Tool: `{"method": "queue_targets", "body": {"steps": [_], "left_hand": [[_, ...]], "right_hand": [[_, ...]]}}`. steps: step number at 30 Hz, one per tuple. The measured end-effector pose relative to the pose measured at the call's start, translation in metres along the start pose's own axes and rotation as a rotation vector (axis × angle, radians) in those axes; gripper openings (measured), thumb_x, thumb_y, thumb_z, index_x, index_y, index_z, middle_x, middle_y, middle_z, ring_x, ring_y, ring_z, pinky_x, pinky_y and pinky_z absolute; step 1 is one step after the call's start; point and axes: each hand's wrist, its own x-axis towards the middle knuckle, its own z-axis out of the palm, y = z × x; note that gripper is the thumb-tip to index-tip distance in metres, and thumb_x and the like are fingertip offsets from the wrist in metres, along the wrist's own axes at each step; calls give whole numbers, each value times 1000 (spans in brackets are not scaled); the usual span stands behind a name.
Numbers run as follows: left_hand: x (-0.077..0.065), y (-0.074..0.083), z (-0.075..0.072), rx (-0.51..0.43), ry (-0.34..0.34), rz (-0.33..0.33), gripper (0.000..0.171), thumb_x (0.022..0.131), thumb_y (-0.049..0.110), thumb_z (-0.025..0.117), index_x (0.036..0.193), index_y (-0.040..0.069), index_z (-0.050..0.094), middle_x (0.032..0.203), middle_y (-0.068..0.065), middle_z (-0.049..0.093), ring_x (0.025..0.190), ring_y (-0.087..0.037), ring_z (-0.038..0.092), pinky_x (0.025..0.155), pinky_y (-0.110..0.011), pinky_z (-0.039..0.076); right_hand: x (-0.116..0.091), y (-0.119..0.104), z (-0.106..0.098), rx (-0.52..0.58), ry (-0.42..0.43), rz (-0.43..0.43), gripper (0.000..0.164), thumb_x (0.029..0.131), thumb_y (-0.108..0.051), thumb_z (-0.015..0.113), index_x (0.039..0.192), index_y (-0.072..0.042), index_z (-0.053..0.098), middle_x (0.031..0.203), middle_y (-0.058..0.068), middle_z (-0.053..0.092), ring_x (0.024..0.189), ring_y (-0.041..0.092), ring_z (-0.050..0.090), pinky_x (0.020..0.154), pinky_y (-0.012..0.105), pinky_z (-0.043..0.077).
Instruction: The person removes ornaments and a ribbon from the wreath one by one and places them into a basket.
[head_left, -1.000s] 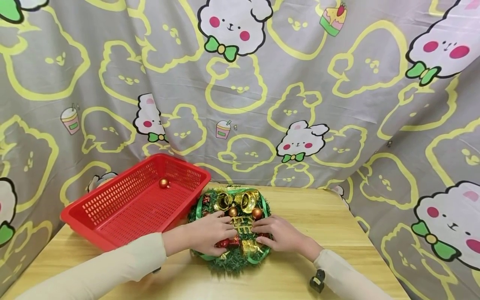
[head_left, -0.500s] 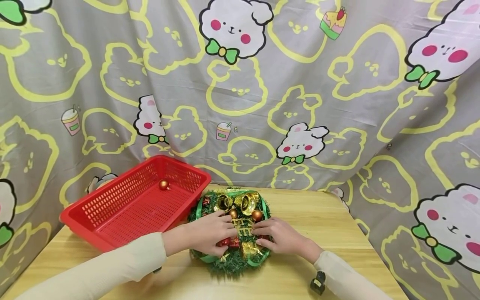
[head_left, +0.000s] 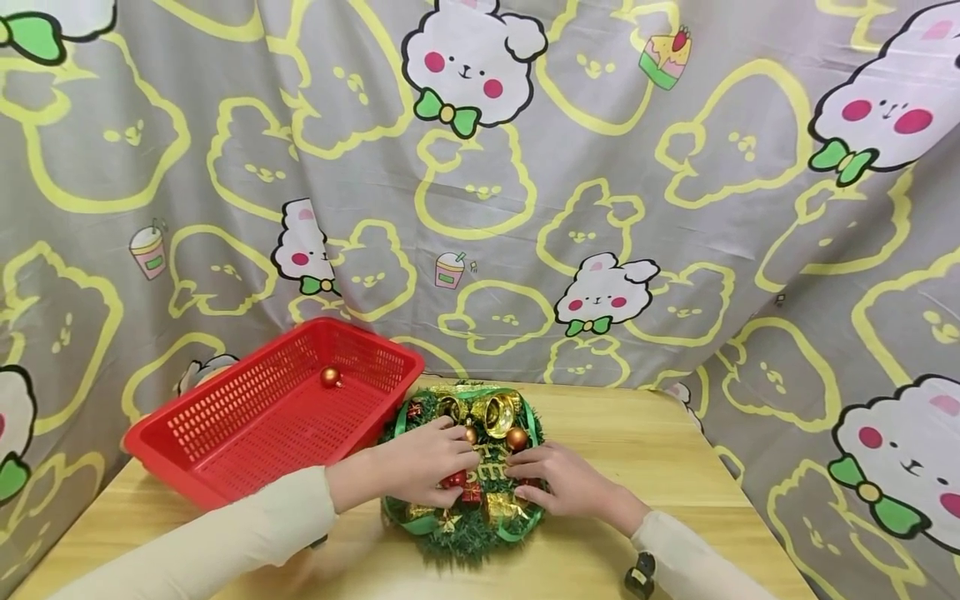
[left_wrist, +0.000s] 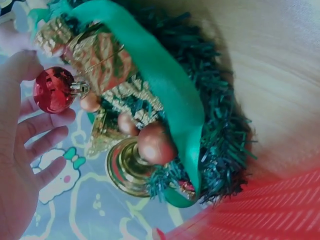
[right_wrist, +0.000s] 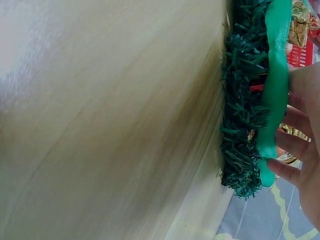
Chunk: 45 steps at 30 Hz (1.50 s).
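Note:
A green tinsel wreath (head_left: pixel 465 542) lies on the table, trimmed with green ribbon (left_wrist: pixel 172 90), gold bells (head_left: pixel 501 415), copper baubles (head_left: pixel 517 438), gold lettering (head_left: pixel 491 468) and a small red gift box (head_left: pixel 471 492). My left hand (head_left: pixel 423 462) reaches over its left side. In the left wrist view that hand's thumb and forefinger pinch a shiny red bauble (left_wrist: pixel 54 90), while the other fingers are loosely extended. At the wreath's right side rests my right hand (head_left: pixel 566 482), its fingers fairly straight and touching the decorations by the ribbon (right_wrist: pixel 277 75).
A red plastic basket (head_left: pixel 157 450) stands left of the wreath, its near right side close to it. One copper bauble (head_left: pixel 330 377) lies inside. The wooden table (head_left: pixel 637 450) ends at a patterned grey curtain (head_left: pixel 495 250) behind.
The head view has tipped slightly, so the scene sits lower in the picture. Both hands keep nearly the same places on the wreath.

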Motion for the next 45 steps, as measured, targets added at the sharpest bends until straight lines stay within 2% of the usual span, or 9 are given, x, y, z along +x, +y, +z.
{"method": "queue_targets", "body": {"steps": [9, 18, 24, 31, 38, 42, 45], "left_hand": [[3, -15, -13, 9, 72, -61, 21, 91, 36, 68, 103, 20, 64, 88, 10, 64, 89, -14, 55, 85, -35, 47], [-2, -46, -24, 15, 221, -144, 19, 88, 29, 72, 99, 17, 63, 91, 6, 64, 87, -16, 54, 83, -36, 47], [-7, -68, -40, 2, 221, -240, 18, 90, 28, 70, 102, 16, 65, 100, 3, 68, 99, -21, 60, 92, -42, 49], [-18, -92, -52, -15, 262, -317, 18, 91, 24, 71, 102, 11, 65, 95, -1, 66, 95, -24, 59, 94, -46, 49], [-33, -113, -55, -13, 244, -416, 22, 93, 25, 69, 106, 8, 66, 100, -5, 70, 99, -28, 60, 92, -48, 48], [-43, -125, -54, -2, 228, -462, 23, 94, 25, 67, 108, 7, 65, 103, -7, 70, 100, -29, 58, 93, -50, 47], [-52, -134, -50, 15, 240, -487, 22, 94, 24, 67, 107, 8, 64, 100, -7, 69, 97, -29, 57, 90, -50, 47]], "right_hand": [[-3, 0, 2, 17, 8, 3, 31, 101, -36, 63, 125, -19, 74, 129, 0, 72, 118, 16, 67, 95, 41, 54], [-4, -4, 1, 23, 7, 3, 30, 100, -34, 64, 125, -19, 74, 129, 1, 71, 118, 17, 67, 96, 42, 54], [-4, -4, 1, 17, 18, 3, 31, 100, -35, 64, 125, -19, 73, 129, 1, 71, 119, 18, 67, 96, 42, 54], [-4, -2, 1, 2, 23, -4, 31, 100, -35, 65, 124, -19, 74, 129, 2, 71, 118, 18, 67, 97, 42, 54], [-3, -2, 0, 8, 11, -4, 30, 100, -33, 65, 125, -18, 74, 129, 1, 71, 119, 18, 67, 97, 42, 53], [-2, -1, -1, 7, 11, 3, 30, 99, -31, 66, 125, -18, 73, 129, 1, 71, 119, 18, 67, 98, 42, 53], [-2, -1, 0, 7, 12, 5, 30, 99, -31, 67, 126, -18, 73, 129, 1, 71, 118, 18, 67, 97, 42, 53]]}}
